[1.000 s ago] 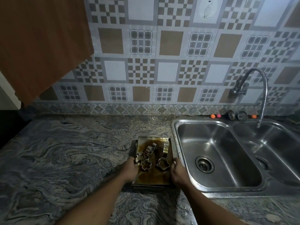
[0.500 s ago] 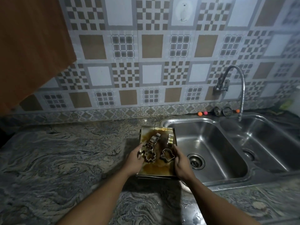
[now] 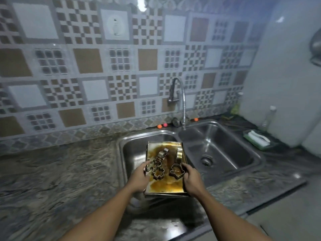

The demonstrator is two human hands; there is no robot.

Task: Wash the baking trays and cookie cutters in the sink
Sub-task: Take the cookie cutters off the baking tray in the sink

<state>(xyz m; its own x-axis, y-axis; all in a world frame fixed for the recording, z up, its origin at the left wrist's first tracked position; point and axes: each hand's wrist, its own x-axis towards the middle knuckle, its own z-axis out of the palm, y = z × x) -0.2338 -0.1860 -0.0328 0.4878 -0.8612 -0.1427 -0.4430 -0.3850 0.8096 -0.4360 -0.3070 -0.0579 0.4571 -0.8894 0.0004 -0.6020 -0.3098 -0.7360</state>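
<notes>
A greasy, brown-stained baking tray, apparently stacked on another tray, hangs over the left basin of the double sink. Several metal cookie cutters lie on it: a flower shape, a mitten shape, a round ring and a long one. My left hand grips the tray's left edge. On the right edge, my right hand holds the tray with its thumb on top.
A curved tap stands on the wall above the divider between the basins. The right basin has a drain. A soap dish with a sponge and a bottle sit at the far right. Marbled countertop lies left.
Both hands have lifted the tray with the cutters off the countertop and carried it right, over the left basin. The view has swung right with it.
</notes>
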